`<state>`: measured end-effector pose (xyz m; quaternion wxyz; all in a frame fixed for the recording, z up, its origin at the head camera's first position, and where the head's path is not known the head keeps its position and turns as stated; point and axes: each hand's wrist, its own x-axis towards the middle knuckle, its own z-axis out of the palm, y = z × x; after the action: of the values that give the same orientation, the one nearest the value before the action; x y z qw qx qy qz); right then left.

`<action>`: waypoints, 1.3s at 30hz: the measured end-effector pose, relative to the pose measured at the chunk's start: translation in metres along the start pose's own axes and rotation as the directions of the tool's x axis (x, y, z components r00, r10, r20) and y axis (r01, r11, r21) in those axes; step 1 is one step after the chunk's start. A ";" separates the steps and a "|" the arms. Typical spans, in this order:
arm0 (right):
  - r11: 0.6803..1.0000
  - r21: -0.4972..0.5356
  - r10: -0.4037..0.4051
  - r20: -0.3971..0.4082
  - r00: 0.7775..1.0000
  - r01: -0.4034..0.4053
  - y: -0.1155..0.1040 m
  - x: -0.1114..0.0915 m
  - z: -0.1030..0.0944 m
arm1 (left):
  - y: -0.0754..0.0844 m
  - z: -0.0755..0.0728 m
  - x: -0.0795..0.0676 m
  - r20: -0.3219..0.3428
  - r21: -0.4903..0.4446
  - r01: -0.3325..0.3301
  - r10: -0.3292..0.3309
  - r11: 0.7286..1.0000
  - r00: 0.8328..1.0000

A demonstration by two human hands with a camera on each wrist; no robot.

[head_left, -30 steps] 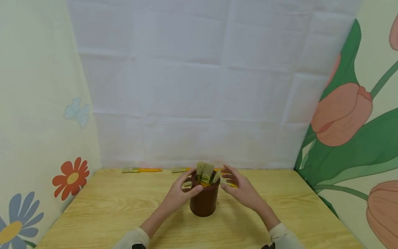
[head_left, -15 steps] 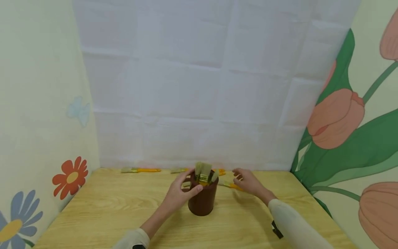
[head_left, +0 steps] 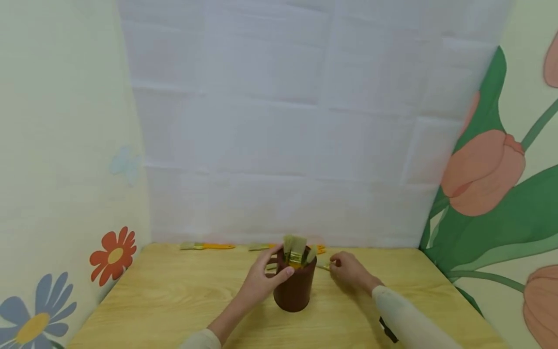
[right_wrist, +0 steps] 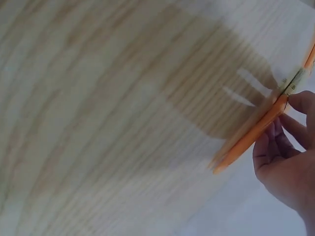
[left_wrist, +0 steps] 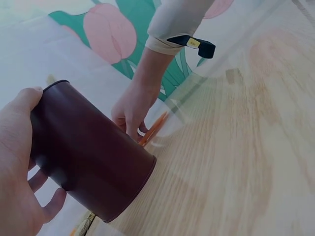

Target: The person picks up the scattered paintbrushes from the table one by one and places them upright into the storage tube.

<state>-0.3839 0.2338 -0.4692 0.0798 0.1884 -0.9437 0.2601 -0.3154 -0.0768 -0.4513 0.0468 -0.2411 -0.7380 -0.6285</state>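
A dark brown cylindrical cup (head_left: 293, 292) stands on the wooden table, with several paintbrushes (head_left: 298, 248) in it, bristles up. My left hand (head_left: 258, 283) holds the cup from the left, thumb near the rim; in the left wrist view its fingers (left_wrist: 53, 205) curl along the far side. Right of the cup, my right hand (head_left: 352, 271) pinches an orange-handled paintbrush (right_wrist: 253, 132) near its metal band, thumb against fingers. That brush is at the tabletop, and in the head view the hand covers most of it.
Along the table's back edge lie a paintbrush (head_left: 218, 246) at left and another brush (head_left: 260, 247) nearer the middle. An orange handle (head_left: 321, 249) shows behind the cup. A white sheet (head_left: 279, 145) hangs behind the table, with flower-printed cloths at both sides.
My right hand has left the cup's side, moved right and come down onto the paintbrush there, which it now pinches. The left hand keeps its hold on the cup. The head view has shifted slightly.
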 end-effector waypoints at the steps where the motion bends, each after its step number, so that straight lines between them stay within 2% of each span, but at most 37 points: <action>1: 1.000 -0.007 -0.002 0.010 1.000 0.002 0.000 0.000 -0.002 | -0.001 0.001 0.001 0.002 -0.002 0.000 0.000 1.000 1.000; 4: 1.000 0.002 0.003 0.031 1.000 -0.003 0.000 0.000 -0.004 | -0.002 0.002 0.002 0.005 -0.004 -0.002 0.002 1.000 1.000; 12: 0.991 0.129 0.018 0.061 0.998 -0.026 -0.002 -0.002 -0.008 | -0.007 -0.001 0.001 -0.002 -0.004 -0.011 0.011 1.000 1.000; 18: 0.985 0.169 0.023 0.037 0.999 -0.029 -0.007 -0.004 -0.021 | -0.009 -0.002 0.001 0.005 -0.024 -0.011 0.012 1.000 1.000; 25: 0.966 0.257 0.021 -0.015 1.000 -0.016 -0.032 -0.005 -0.047 | -0.008 -0.003 0.001 -0.001 -0.047 -0.004 0.004 0.999 1.000; 28: 0.945 0.328 0.026 -0.066 0.997 -0.003 -0.046 -0.003 -0.061 | -0.008 -0.003 0.002 -0.005 -0.051 -0.002 0.002 0.999 1.000; 34: 0.878 0.478 0.080 -0.176 0.981 0.014 -0.078 0.002 -0.094 | -0.010 -0.003 0.003 -0.005 -0.052 -0.004 0.004 0.999 1.000; 39: 0.793 0.603 0.108 -0.283 0.953 0.089 -0.102 0.002 -0.113 | -0.009 -0.002 0.002 0.005 -0.067 -0.006 0.006 0.998 1.000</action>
<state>-0.3393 0.2113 -0.3255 0.1570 0.1572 -0.7868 0.5758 -0.3218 -0.0786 -0.4586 0.0387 -0.2465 -0.7159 -0.6521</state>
